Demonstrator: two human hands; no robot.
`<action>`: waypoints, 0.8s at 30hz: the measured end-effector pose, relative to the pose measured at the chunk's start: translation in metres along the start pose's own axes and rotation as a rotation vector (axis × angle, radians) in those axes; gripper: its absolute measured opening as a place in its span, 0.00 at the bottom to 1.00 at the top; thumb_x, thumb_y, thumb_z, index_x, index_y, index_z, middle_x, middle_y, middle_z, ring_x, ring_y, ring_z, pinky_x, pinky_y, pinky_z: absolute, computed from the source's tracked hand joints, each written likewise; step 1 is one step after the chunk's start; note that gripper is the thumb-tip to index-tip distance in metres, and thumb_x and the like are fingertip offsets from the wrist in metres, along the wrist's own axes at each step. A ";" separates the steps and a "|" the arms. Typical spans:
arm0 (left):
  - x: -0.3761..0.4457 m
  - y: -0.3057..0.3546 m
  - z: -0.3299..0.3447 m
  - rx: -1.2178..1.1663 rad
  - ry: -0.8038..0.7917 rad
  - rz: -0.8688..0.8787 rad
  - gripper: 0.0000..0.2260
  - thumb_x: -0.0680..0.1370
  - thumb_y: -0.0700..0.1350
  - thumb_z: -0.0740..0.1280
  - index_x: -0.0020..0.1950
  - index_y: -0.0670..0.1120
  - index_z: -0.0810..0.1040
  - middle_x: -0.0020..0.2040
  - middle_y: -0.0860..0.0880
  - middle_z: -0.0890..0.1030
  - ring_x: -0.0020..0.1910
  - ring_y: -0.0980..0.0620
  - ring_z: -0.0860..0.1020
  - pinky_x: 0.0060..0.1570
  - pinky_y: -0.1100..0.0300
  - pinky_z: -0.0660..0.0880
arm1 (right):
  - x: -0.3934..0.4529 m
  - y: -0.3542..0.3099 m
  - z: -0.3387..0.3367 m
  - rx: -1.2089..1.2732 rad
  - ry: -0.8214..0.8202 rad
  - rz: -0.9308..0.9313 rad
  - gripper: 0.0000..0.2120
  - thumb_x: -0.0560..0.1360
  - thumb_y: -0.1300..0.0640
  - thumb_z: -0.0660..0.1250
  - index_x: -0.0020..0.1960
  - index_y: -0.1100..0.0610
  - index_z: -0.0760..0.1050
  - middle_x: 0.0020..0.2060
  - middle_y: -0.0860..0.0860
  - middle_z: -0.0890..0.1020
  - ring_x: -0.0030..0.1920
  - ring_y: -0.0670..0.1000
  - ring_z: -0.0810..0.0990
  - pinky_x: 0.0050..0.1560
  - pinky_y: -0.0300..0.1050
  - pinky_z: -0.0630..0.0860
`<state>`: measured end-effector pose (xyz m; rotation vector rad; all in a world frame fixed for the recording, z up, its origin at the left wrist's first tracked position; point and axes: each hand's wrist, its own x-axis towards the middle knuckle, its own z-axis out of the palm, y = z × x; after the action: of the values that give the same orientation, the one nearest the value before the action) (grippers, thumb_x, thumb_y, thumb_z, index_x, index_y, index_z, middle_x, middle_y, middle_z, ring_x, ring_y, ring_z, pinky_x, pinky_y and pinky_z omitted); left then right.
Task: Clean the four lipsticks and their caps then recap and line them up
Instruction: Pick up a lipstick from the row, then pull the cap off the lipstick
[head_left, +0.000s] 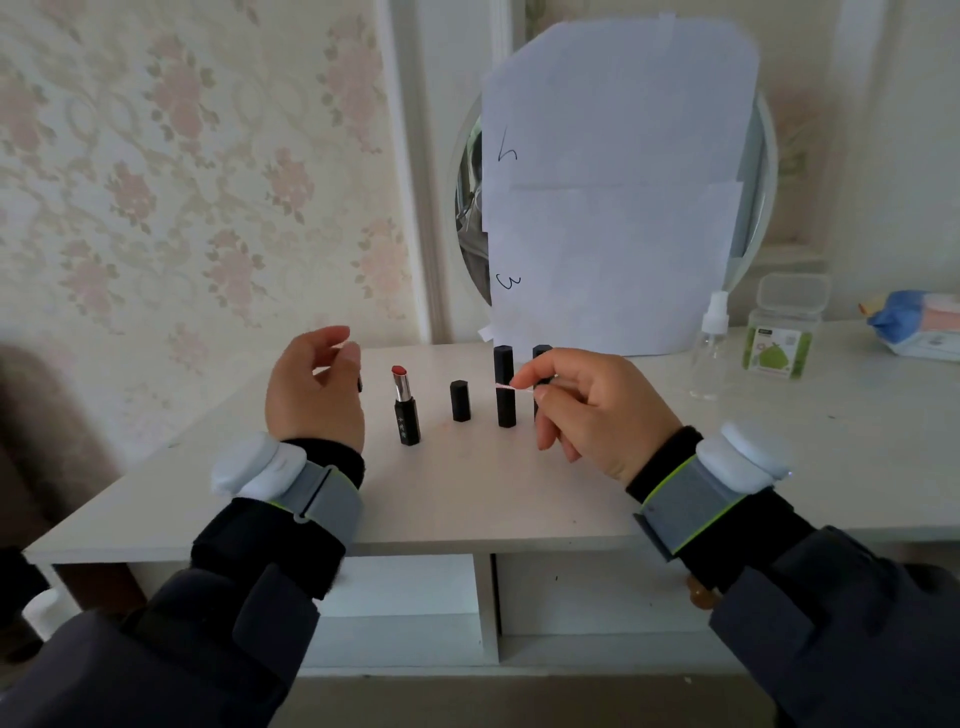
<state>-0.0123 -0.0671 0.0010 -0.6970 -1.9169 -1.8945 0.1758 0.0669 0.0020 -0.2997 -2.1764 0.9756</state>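
An uncapped black lipstick (407, 410) with a red tip stands on the white table (467, 493), just right of my left hand (314, 395). Its short black cap (460, 400) stands upright further right. A capped black lipstick (504, 387) comes after it, and another black lipstick (542, 353) is mostly hidden behind my right hand (587, 405). My right hand pinches a thin cotton swab (505, 386) with its tip pointing left in front of the capped lipstick. My left hand hovers with loosely curled fingers. A small dark bit shows at its right edge; I cannot tell what it is.
A round mirror (753, 208) covered with white paper (618, 182) leans at the back. To the right stand a clear spray bottle (714, 343), a clear box with a green label (782, 332) and a wipes pack (919, 325). Open shelves lie under the table's front edge.
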 end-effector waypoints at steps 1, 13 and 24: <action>0.002 -0.002 0.000 0.043 -0.012 -0.019 0.08 0.80 0.45 0.64 0.57 0.52 0.78 0.47 0.50 0.82 0.43 0.52 0.81 0.39 0.69 0.71 | 0.000 0.000 0.000 0.006 -0.006 0.005 0.12 0.77 0.66 0.59 0.48 0.53 0.79 0.28 0.52 0.82 0.23 0.48 0.74 0.30 0.39 0.73; 0.021 -0.023 -0.001 0.288 -0.212 -0.259 0.08 0.78 0.43 0.68 0.57 0.45 0.82 0.42 0.52 0.80 0.41 0.51 0.75 0.38 0.64 0.67 | -0.001 -0.001 0.001 0.043 -0.035 0.025 0.07 0.79 0.59 0.64 0.46 0.56 0.80 0.38 0.47 0.86 0.33 0.50 0.84 0.30 0.28 0.70; 0.018 -0.022 0.002 0.302 -0.281 -0.225 0.11 0.77 0.48 0.69 0.57 0.47 0.81 0.52 0.48 0.83 0.46 0.51 0.77 0.46 0.62 0.67 | 0.002 0.004 -0.001 0.020 0.068 -0.047 0.14 0.79 0.51 0.66 0.39 0.58 0.80 0.29 0.50 0.82 0.24 0.50 0.77 0.30 0.35 0.72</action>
<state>-0.0388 -0.0628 -0.0068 -0.7068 -2.4844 -1.6399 0.1748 0.0706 0.0003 -0.2674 -2.1021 0.9472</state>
